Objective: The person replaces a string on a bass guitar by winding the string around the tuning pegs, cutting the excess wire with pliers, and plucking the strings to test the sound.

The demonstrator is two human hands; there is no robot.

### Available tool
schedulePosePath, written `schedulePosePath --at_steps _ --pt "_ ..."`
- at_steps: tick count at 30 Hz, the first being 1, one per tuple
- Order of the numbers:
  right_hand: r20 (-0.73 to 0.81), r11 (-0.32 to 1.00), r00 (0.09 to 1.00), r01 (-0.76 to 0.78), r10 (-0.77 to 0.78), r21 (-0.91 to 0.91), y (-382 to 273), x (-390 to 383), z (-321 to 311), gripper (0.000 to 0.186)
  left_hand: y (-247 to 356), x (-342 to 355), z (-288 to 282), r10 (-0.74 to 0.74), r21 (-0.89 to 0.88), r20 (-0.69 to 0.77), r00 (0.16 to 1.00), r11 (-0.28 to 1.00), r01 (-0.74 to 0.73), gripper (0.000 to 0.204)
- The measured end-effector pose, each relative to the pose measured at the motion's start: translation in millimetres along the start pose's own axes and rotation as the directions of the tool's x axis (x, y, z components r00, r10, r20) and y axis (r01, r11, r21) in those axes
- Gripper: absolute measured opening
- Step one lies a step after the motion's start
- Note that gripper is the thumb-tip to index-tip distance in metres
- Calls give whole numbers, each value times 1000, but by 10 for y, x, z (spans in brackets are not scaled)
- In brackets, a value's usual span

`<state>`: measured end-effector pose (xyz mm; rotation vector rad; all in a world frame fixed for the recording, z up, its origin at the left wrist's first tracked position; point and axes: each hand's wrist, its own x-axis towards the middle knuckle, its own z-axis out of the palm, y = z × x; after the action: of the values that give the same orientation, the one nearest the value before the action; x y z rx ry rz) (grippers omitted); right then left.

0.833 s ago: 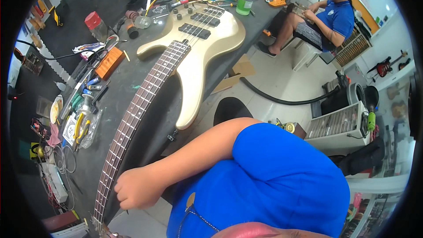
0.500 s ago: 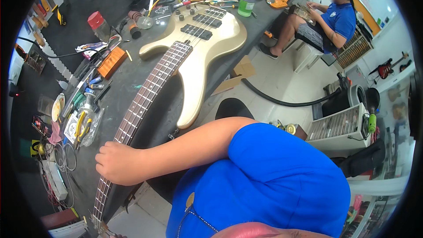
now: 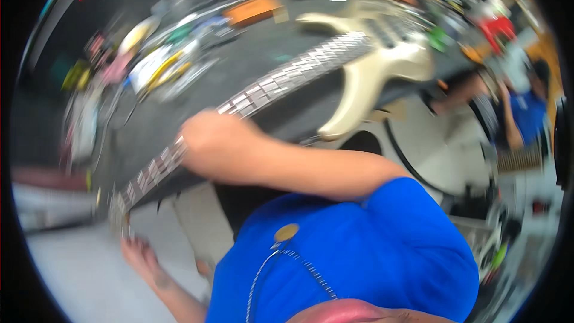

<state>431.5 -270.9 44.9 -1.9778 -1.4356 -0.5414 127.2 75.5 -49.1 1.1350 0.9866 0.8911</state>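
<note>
A cream bass guitar (image 3: 353,98) lies across the dark bench, its body at the far right and its dark fretted neck (image 3: 263,93) running toward the near left. Over the lower part of that neck, my right hand (image 3: 218,146) is closed, knuckles up and fingers curled out of sight onto the strings and fretboard. My left hand (image 3: 142,256) reaches up from the lower left to the headstock (image 3: 119,206). Its fingers are bent together at the headstock's near edge; motion blur hides what they pinch. The headstock's details are smeared too.
Beyond the neck lie yellow-handled pliers (image 3: 164,72), an orange block (image 3: 254,11) and several blurred tools and cables. A red tool (image 3: 497,31) is at the far right end. Past the bench a person in a blue shirt (image 3: 529,116) sits; a black hose (image 3: 409,158) curves over the floor.
My view has swung toward the left, shifting the scene right and blurring it. My left hand, barely visible before, now shows at the headstock. My right hand stays on the neck.
</note>
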Motion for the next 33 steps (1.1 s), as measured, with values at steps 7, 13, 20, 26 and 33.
schedulePosePath --at_steps 7,13,20,26,33 --pt "91 990 988 -127 121 57 -106 67 -47 30 -29 -161 -138 111 186 -95 989 978 -92 29" --pt "14 997 998 -58 57 57 -108 108 25 32 53 -156 -157 650 801 263 713 265 -537 38" --pt "67 994 992 -105 103 30 -121 138 -11 31 86 -181 -109 -183 -344 159 970 911 228 32" --pt "98 992 988 -126 122 28 -129 150 -31 31 -32 -211 -64 414 618 -31 910 723 -308 35" --pt "116 990 984 -138 134 30 -134 142 -28 34 -31 -136 -200 -96 -363 189 977 918 160 35"
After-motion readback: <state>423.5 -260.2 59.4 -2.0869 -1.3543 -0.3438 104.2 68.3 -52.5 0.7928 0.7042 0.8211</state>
